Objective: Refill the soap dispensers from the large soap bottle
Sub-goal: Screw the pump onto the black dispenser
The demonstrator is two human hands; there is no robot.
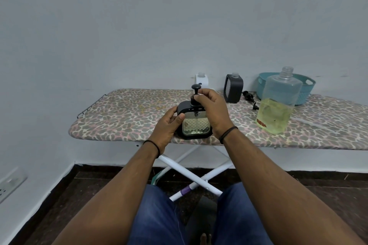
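I see the black dispenser [194,123] upright at the ironing board's [123,113] near edge, my left hand [169,123] gripping its side while my right hand [211,109], directly above, pinches the vertical pump [195,93]; the large soap bottle [278,103] stands well right.

The ironing board [127,113] wears a matt leopard-print cloth cover over white painted metal legs [191,175]. The near soap dispenser [196,123] has a smooth black plastic frame around a faceted, glossy clear panel. The large soap bottle [278,101] is clear, shiny plastic. The teal basket [306,85] looks like matt perforated plastic.
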